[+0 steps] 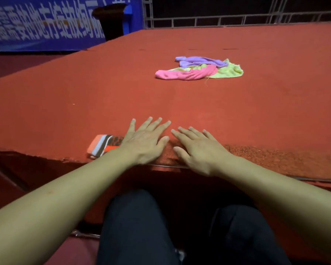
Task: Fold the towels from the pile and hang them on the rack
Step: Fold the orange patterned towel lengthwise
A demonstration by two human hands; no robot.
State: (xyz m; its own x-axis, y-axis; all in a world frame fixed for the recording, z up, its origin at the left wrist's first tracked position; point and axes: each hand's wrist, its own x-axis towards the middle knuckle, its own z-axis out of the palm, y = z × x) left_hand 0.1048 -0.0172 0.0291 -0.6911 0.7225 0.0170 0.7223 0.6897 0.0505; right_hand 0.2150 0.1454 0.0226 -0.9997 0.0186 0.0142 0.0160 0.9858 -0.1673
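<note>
Task not begun: left hand [144,141] and right hand [198,150] flat, fingers spread, on red surface [65,96]; towel pile [197,69] untouched well beyond; rack apparently out of view; forward reach for one towel required next.

We see dim, warm light brightest on the red surface [218,104] near centre; corners fall into dark shadow, wide-angle distortion bends the edges, and the far banner [36,25] is blurred
</note>
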